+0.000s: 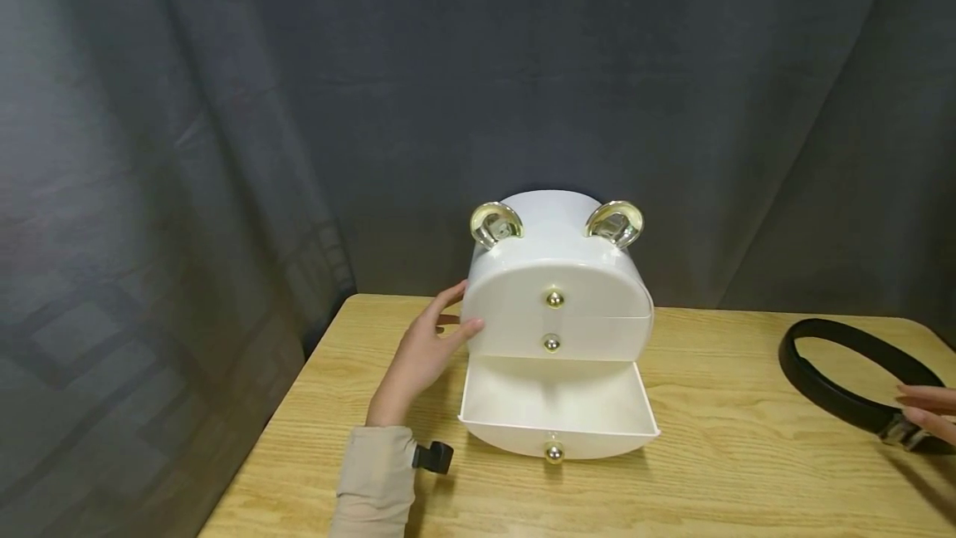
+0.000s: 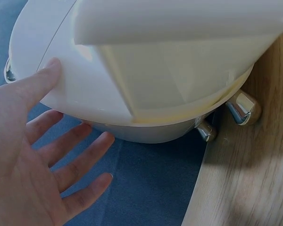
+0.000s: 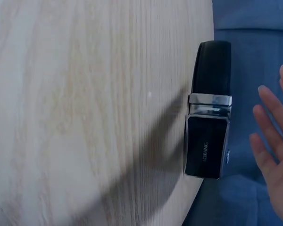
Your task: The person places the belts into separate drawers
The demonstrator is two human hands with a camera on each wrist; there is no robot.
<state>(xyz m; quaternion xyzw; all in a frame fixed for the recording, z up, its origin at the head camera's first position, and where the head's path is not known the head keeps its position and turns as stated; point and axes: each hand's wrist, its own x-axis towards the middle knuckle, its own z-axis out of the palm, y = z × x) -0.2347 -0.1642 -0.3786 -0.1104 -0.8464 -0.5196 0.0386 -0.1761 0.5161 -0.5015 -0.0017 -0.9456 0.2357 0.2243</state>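
A white drawer box (image 1: 523, 281) with two gold ears stands on the table, its bottom drawer (image 1: 556, 393) pulled out and bare inside. My left hand (image 1: 421, 355) is at the box's left side, thumb on the front face and fingers spread along the side. In the left wrist view, that hand (image 2: 33, 165) shows its thumb against the white front, the other fingers loosely extended. At the right edge, my right hand (image 1: 932, 412) is near a coiled black belt (image 1: 829, 393). The right wrist view shows the hand (image 3: 278, 155) with fingers extended, apart from the belt's buckle (image 3: 206, 147).
The wooden table (image 1: 717, 471) carries the box in the middle and the belt at the right. A dark grey curtain (image 1: 568, 90) hangs behind and to the left. Gold round knobs (image 1: 553, 453) stick out from the drawer fronts.
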